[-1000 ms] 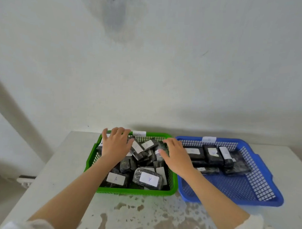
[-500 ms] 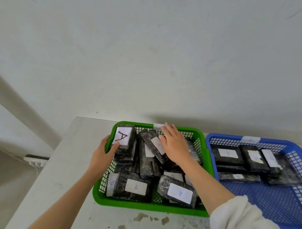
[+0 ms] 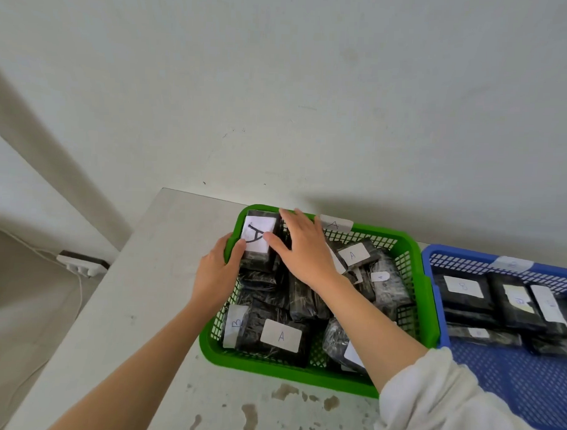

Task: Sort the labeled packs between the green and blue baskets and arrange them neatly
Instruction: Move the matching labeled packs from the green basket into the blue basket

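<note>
A green basket [image 3: 270,370] holds several black packs with white labels, most marked A. In its far left corner stands a black pack with a large A label [image 3: 257,236]. My left hand [image 3: 216,273] grips that pack from the left, over the basket's rim, thumb on its front. My right hand [image 3: 302,247] lies flat with spread fingers against the same pack's right side and the packs beside it. At the front left lies a pack labeled A [image 3: 281,337], next to a pack end marked B [image 3: 236,324]. The blue basket [image 3: 507,390] on the right holds several labeled packs [image 3: 464,293] in a row.
Both baskets sit side by side on a white table [image 3: 137,306] against a white wall, with stains near its front edge. A paper tag marked A [image 3: 335,223] is stuck on the green basket's back rim. A power strip [image 3: 81,265] lies on the floor at left.
The view has moved closer. My left hand carried the big A pack into the far left corner of the green basket. My right hand slid left to press against it.
</note>
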{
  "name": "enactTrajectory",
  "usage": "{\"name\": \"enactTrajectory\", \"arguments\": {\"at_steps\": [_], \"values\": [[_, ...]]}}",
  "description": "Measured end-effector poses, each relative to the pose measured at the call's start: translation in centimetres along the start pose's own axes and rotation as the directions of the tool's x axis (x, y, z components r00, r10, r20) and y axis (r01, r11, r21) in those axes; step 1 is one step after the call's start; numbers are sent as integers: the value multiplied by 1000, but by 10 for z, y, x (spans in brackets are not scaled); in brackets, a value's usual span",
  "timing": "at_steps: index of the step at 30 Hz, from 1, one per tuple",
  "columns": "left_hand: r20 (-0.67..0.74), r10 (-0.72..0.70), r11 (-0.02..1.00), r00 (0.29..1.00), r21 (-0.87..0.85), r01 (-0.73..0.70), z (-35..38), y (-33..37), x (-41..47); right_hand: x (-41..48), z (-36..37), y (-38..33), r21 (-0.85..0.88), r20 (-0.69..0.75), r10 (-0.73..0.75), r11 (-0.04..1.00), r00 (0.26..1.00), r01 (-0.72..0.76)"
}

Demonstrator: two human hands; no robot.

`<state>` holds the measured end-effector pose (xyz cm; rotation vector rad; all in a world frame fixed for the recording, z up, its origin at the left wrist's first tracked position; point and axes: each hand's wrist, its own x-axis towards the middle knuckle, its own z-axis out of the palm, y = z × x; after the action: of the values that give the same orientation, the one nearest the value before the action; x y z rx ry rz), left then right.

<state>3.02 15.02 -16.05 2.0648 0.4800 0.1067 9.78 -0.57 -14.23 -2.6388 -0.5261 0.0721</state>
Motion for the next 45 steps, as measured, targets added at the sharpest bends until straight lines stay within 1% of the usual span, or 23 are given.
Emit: {"name": "enactTrajectory", "arguments": {"at_steps": [3, 5, 7, 9, 11, 12, 13, 14, 16, 18, 20, 23, 25, 26, 28, 29, 30, 31, 33, 36, 40, 43, 45], "values": [[-4, 25, 1000, 1000, 10, -25, 1, -1, 1, 3, 2, -12, 176, -40, 101, 980, 994, -93], [0, 34, 999, 999, 19, -34, 2, 0, 1, 8, -1, -18, 262, 6, 183, 948, 983, -178], [20, 10, 999, 1000, 38, -10, 1, 3, -1, 10, -6, -19, 328, 48, 178, 927, 983, -183], [-19, 52, 980, 998, 192, -48, -2, 5, -3, 8, -11, -15, 349, -9, 154, 926, 988, -141], [-89, 333, 833, 939, 494, -249, -3, 10, -4, 2, -19, -4, 314, -109, 133, 945, 985, -93], [-58, 472, 720, 880, 601, -347, -2, 14, -4, -2, -23, 4, 268, -117, 107, 961, 987, -73], [11, 539, 632, 842, 655, -414, -1, 19, -2, -6, -24, 12, 208, -91, 76, 977, 993, -56], [111, 551, 576, 827, 667, -473, 8, 29, -2, -17, -29, 29, 149, -58, 67, 987, 996, -57], [223, 457, 570, 861, 670, -476, 22, 41, 2, -35, -32, 51, 125, 40, 76, 989, 996, -80], [227, 392, 615, 891, 656, -438, 25, 42, 8, -45, -30, 59, 224, 66, 119, 966, 991, -131], [209, 385, 655, 899, 624, -426, 23, 42, 12, -47, -32, 60, 345, 22, 161, 925, 987, -158], [228, 395, 653, 890, 612, -446, 19, 44, 12, -48, -46, 67, 561, -10, 298, 792, 955, -241], [240, 469, 556, 850, 668, -495, 18, 46, 8, -50, -55, 71, 673, 5, 378, 684, 926, -283], [263, 541, 465, 799, 698, -544, 19, 48, 5, -52, -59, 74, 700, 5, 400, 653, 916, -289], [393, 632, 255, 668, 709, -657, 28, 54, 0, -56, -66, 79, 722, -14, 424, 631, 905, -284], [477, 596, 197, 646, 693, -694, 34, 59, 0, -58, -70, 82, 726, -31, 438, 628, 898, -281], [531, 520, 193, 669, 690, -697, 40, 66, 3, -61, -73, 85, 734, -48, 457, 619, 888, -279], [545, 424, 214, 723, 715, -665, 47, 73, 8, -63, -77, 88, 748, -63, 482, 603, 874, -279], [524, 243, 220, 816, 790, -572, 57, 89, 20, -68, -84, 94, 771, -91, 526, 575, 846, -274], [522, 44, 247, 852, 821, -515, 68, 108, 30, -75, -88, 99, 723, -126, 513, 633, 849, -275], [509, -41, 415, 860, 791, -449, 66, 118, 36, -82, -83, 99, 583, -158, 460, 758, 874, -293], [519, -6, 525, 855, 729, -439, 60, 123, 37, -82, -75, 93, 584, -163, 437, 765, 885, -270], [536, 38, 661, 843, 619, -423, 56, 125, 35, -81, -71, 88, 603, -180, 450, 753, 875, -263]]}}
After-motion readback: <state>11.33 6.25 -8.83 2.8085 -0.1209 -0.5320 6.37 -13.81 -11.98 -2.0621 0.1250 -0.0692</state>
